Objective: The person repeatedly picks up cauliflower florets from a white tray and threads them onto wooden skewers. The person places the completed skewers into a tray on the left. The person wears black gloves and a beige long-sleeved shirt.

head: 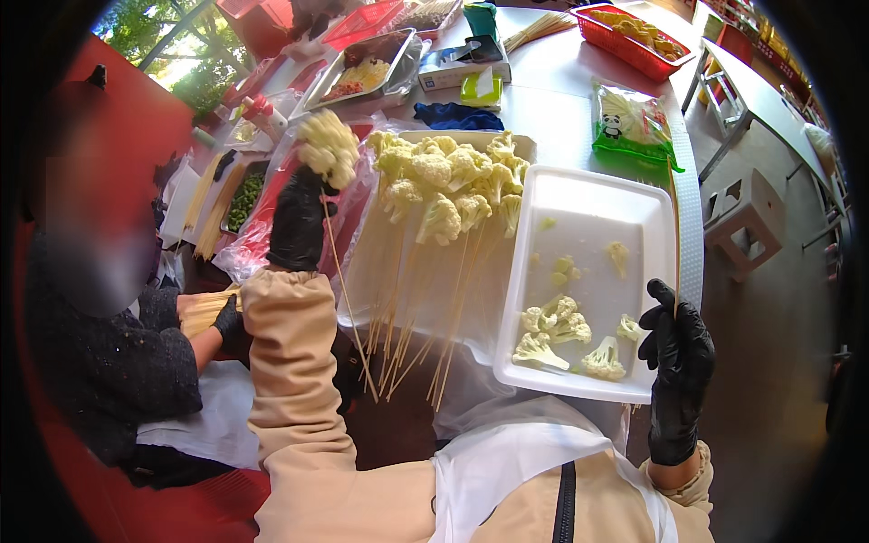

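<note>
My left hand [299,220], in a black glove, is raised at the left of a row of skewered cauliflower. It grips a cauliflower floret [329,149], slightly blurred, with a bamboo skewer running down from it. Beside it, cauliflower skewers [441,170] lie together on a tray, heads away from me, their sticks overhanging the near edge. My right hand [679,370], also gloved in black, pinches an upright bare bamboo skewer [673,237] at the right rim of a white plastic tray [584,237]. Loose cauliflower pieces [557,322] lie in that tray, mostly at its near end.
At left sits another person [102,339] holding a skewer bundle [207,312]. Behind are a metal tray of food [366,68], a glove box [465,64], a tissue pack [482,89], a blue cloth [458,117], a green food bag [631,125], and a red basket [631,41]. A stool [747,224] stands right.
</note>
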Tool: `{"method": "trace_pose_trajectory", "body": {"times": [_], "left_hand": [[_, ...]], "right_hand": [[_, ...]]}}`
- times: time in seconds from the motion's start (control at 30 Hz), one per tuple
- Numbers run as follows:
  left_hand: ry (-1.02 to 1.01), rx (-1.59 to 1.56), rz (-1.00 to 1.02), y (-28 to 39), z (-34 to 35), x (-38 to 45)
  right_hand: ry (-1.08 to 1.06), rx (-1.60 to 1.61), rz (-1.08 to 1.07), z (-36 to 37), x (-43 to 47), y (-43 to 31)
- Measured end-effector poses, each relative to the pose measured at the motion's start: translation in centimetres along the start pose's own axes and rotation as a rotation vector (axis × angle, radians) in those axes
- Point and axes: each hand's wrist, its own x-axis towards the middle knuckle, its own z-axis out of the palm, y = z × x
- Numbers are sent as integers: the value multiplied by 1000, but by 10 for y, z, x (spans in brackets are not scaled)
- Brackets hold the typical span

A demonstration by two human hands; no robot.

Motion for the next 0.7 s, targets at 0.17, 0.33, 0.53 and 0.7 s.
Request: {"method": "trace_pose_trajectory", "body": {"times": [0.17, 0.33, 0.53, 0.7], "left_hand": [[-52, -232, -207, -68, 10, -11], [-77, -132, -182, -134, 21, -4], [-67, -28, 23, -148, 28, 0], [-14, -97, -73, -175, 21, -7]], "right_hand": [[-37, 3, 0, 4, 0, 4], [-36, -34, 21, 3, -1, 3], [-18, -31, 40, -1, 1, 11], [0, 33, 64, -4, 1, 13]]}}
